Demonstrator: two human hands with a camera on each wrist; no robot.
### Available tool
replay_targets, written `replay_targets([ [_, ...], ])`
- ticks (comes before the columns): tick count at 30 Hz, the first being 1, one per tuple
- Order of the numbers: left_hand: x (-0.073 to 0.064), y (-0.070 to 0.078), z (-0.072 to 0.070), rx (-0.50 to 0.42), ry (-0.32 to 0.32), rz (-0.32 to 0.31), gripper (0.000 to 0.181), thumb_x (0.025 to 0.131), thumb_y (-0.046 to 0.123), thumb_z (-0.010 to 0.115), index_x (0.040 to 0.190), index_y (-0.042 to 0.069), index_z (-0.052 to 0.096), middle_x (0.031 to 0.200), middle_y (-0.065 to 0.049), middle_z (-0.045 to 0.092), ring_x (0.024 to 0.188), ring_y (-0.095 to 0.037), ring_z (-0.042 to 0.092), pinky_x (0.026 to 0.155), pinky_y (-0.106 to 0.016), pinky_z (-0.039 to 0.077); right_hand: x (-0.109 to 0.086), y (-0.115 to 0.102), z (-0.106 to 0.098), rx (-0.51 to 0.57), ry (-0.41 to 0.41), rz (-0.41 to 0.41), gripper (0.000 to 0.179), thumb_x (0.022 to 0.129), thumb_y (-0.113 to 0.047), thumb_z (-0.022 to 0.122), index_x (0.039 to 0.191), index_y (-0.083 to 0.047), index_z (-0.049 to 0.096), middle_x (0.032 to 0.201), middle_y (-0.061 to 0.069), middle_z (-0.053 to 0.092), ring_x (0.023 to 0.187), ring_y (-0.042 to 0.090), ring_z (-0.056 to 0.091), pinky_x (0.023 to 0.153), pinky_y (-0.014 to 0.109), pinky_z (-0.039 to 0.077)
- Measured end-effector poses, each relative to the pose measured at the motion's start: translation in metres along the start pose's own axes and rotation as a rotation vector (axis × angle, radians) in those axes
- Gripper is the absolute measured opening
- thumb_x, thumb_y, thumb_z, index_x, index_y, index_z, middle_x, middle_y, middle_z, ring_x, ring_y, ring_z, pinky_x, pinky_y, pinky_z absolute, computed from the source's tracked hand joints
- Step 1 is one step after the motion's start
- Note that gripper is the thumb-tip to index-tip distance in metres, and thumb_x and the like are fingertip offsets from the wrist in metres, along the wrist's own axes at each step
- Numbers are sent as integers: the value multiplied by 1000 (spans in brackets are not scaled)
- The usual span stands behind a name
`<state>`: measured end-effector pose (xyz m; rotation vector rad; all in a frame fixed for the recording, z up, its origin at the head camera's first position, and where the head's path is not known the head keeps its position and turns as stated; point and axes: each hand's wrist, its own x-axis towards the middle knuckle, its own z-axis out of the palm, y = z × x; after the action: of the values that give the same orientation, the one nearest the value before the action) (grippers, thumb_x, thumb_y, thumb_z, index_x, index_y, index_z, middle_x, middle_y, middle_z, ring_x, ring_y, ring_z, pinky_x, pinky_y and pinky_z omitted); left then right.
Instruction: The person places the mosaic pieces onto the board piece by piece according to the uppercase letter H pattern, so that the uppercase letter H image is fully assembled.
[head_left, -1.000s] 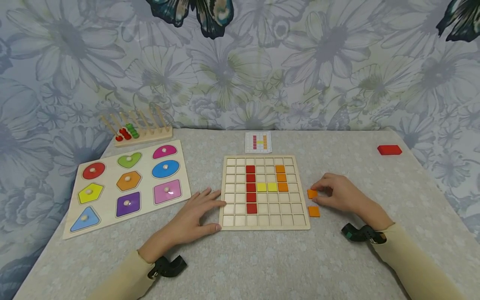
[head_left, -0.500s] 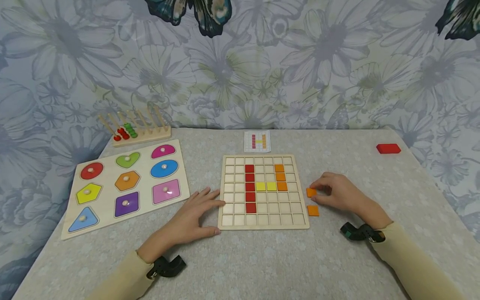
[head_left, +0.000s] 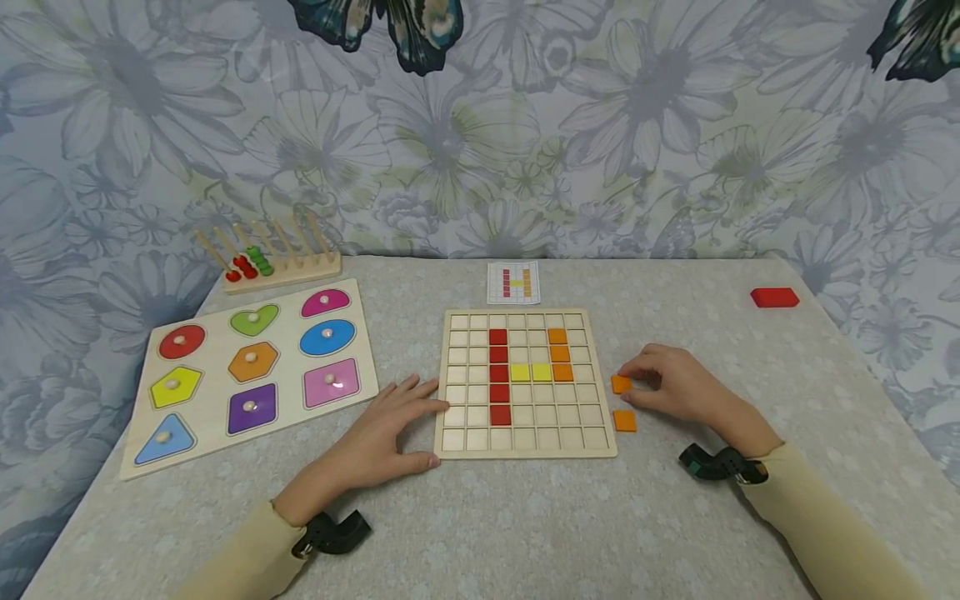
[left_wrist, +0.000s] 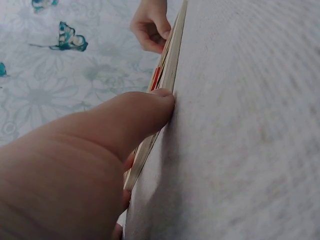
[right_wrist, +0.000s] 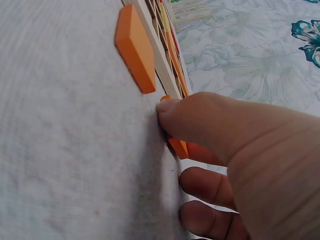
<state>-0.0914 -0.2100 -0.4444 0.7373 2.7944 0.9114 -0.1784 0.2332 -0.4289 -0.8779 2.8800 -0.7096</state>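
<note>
A wooden grid board (head_left: 570, 439) lies mid-table, with a column of red tiles (head_left: 498, 372), two yellow tiles (head_left: 530, 372) and three orange tiles (head_left: 560, 354) set in its cells. My left hand (head_left: 382, 437) rests spread at the board's left edge, thumb and fingertips touching the rim. To the right of the board, my right hand (head_left: 675, 387) pinches a loose orange tile (head_left: 620, 383) between thumb and fingers, low at the tabletop. The thumb covers part of that tile in the right wrist view. Another orange tile (right_wrist: 135, 50) lies flat nearer me, beside the rim.
Behind the board lies a small pattern card (head_left: 513, 283). On the left are a shape puzzle (head_left: 213, 367) with knobbed pieces and a peg stand (head_left: 300, 271) with red and green beads. A red block (head_left: 775, 297) sits at the far right.
The view has shifted slightly. Both hands keep their places, the right one still pinching the orange tile beside the board.
</note>
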Motion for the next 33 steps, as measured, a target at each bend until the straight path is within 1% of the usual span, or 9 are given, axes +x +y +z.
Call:
replay_targets([
  [7, 0, 1, 0, -5, 8, 5, 65, 78, 32, 86, 138, 19, 62, 161, -13, 44, 154, -44, 29, 124, -66, 19, 1, 1, 1, -5, 3, -14, 22, 81, -12, 83, 103, -10, 79, 84, -5, 64, 71, 5, 47, 62, 21, 42],
  [21, -1, 0, 0, -9, 5, 2, 65, 79, 34, 85, 138, 21, 62, 162, -11, 43, 154, -43, 28, 124, -66, 18, 1, -1, -1, -8, 4, -6, 22, 82, -13, 83, 103, -11, 79, 85, -4, 65, 72, 6, 48, 63, 22, 42],
  [28, -1, -1, 0, -16, 1, -3, 64, 79, 33, 85, 138, 21, 62, 162, -11, 43, 155, -43, 28, 125, -65, 18, 3, -3, -4, -32, 9, -16, 22, 82, -16, 83, 103, -13, 78, 91, -3, 70, 77, 8, 54, 68, 25, 48],
  [33, 0, -1, 0, -18, 4, 0, 65, 79, 34, 85, 139, 21, 62, 162, -11, 43, 155, -43, 28, 125, -66, 18, 13, -12, -11, -53, 10, -33, 22, 82, -17, 83, 103, -11, 78, 92, -1, 71, 77, 9, 57, 69, 27, 51],
])
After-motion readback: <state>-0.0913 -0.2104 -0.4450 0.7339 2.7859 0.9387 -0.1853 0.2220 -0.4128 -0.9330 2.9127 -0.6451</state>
